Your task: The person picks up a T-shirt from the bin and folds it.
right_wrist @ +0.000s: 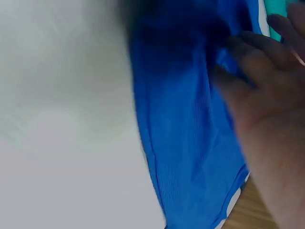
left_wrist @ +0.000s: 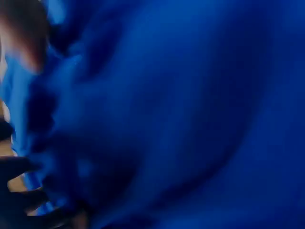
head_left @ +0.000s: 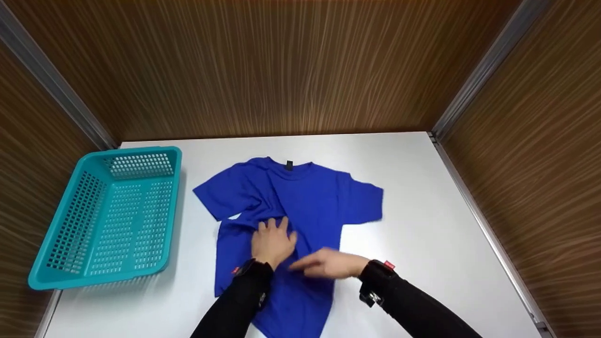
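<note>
A blue short-sleeved T-shirt lies rumpled on the white table, its collar and dark neck label at the far end. On the shirt's middle rests my left hand, palm down with the fingers spread. Just to its right is my right hand, slightly blurred, with its index finger extended over the cloth; whether it touches the fabric I cannot tell. In the left wrist view the blue cloth fills most of the picture. The right wrist view shows the right hand with loosely extended fingers beside the shirt's folds.
A teal perforated plastic basket stands on the left of the white table. Brown wood-grain panels with metal corner rails enclose the back and both sides.
</note>
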{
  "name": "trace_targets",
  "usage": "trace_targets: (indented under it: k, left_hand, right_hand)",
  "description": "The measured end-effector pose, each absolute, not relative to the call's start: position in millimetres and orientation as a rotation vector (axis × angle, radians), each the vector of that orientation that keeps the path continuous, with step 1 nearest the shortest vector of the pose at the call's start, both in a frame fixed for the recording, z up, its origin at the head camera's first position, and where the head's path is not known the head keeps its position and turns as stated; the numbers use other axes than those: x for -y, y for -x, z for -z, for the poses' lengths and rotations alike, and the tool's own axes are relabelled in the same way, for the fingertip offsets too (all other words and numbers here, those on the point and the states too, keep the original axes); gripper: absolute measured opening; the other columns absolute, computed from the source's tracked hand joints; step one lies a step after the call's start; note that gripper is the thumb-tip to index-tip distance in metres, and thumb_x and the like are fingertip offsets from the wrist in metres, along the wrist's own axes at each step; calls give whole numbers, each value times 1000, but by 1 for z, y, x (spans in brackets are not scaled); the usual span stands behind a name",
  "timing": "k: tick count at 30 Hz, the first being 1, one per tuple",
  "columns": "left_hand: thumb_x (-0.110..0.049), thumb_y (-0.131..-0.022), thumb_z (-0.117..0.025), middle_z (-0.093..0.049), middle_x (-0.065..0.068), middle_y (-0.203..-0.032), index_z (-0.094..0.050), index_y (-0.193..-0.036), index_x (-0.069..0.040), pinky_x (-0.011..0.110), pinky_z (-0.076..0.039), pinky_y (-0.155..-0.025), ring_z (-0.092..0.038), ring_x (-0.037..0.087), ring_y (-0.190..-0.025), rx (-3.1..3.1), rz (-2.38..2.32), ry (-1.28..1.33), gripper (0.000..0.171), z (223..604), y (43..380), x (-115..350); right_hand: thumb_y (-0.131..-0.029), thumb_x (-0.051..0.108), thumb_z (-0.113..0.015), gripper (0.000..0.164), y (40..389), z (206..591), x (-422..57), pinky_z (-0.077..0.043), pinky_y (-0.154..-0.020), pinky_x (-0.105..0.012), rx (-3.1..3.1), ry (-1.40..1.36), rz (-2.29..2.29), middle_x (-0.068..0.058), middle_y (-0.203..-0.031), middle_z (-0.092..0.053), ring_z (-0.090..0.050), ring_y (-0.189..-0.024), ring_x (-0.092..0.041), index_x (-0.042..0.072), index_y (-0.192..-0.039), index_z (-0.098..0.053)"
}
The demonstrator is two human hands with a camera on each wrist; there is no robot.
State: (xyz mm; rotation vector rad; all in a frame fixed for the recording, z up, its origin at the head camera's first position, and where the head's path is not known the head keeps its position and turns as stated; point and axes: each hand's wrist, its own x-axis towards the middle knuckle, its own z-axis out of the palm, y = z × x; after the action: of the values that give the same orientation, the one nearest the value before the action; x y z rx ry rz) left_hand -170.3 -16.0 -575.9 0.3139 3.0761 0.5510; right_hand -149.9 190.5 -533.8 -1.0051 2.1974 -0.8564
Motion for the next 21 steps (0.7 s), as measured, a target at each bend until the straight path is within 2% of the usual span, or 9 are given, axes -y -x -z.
trace_targets:
  k: [3, 5, 8, 11, 12, 14, 16, 19, 21]
  left_hand:
    - [-52, -94, -65, -36, 23, -160, -45, -155, -22, 68, -26, -115, -29, 54, -146, -2854, -541, -418, 71, 573, 165, 16]
    - [-50, -93, -69, -21, 19, -168, -38, -159, -28, 68, -14, -120, -14, 52, -152, -2724, -489, -590, 75, 571, 164, 24]
    - [-35, -96, -70, -16, 11, -171, -38, -159, -35, 61, -13, -123, -11, 44, -155, -2596, -378, -878, 70, 568, 168, 39]
    - [-12, -96, -65, -24, 6, -169, -44, -154, -40, 57, -18, -124, -18, 38, -155, -2628, -272, -1088, 68, 572, 175, 49]
    - [-6, -95, -63, -27, 5, -168, -48, -152, -41, 58, -19, -123, -21, 37, -155, -2695, -230, -1118, 69, 575, 176, 50]
    - [-1, -93, -59, -35, 8, -164, -56, -146, -41, 62, -24, -120, -28, 38, -152, -2908, -142, -1120, 67, 581, 179, 52]
    - [-2, -93, -54, -43, 12, -159, -62, -141, -37, 62, -31, -116, -37, 39, -146, -3146, -42, -1020, 60, 587, 180, 52]
    - [-12, -97, -46, -52, 17, -147, -65, -137, -30, 58, -43, -101, -52, 41, -129, -3370, -12, -689, 48, 589, 181, 47]
    - [-19, -99, -52, -56, 20, -136, -64, -138, -21, 58, -47, -90, -56, 43, -116, -3384, -134, -412, 41, 587, 179, 41]
  right_hand:
    - [-98, 6, -58, 29, 163, 540, -210, -53, -100, -44, -2625, 1006, 795, -14, -124, -72, -67, -115, -30, 3, -123, -72]
    - [-95, 5, -61, 32, 171, 545, -230, -47, -104, -56, -2895, 886, 590, -20, -131, -67, -60, -124, -42, 1, -126, -69]
    - [-99, 17, -62, 46, 176, 559, -264, -32, -111, -70, -3033, 710, 249, -25, -149, -51, -42, -139, -53, 4, -144, -57]
    - [-100, 30, -64, 53, 172, 569, -287, -32, -111, -69, -3080, 610, -10, -28, -140, -57, -52, -131, -50, 7, -146, -55]
    - [-98, 31, -66, 51, 170, 571, -291, -34, -110, -68, -3104, 609, -85, -28, -128, -65, -60, -122, -48, 4, -141, -59]
    - [-95, 26, -68, 36, 166, 569, -292, -40, -107, -64, -3139, 625, -209, -24, -101, -73, -71, -96, -42, -2, -117, -72]
    - [-92, 22, -69, 24, 164, 564, -287, -46, -100, -60, -3158, 670, -257, -18, -75, -69, -70, -75, -38, -1, -86, -74]
    - [-90, 23, -67, 37, 163, 556, -278, -50, -82, -53, -3057, 807, -119, -10, -59, -60, -62, -60, -34, 6, -58, -58]
    - [-91, 26, -68, 45, 163, 553, -274, -49, -66, -45, -2941, 880, 94, -6, -54, -55, -57, -53, -29, 7, -54, -53]
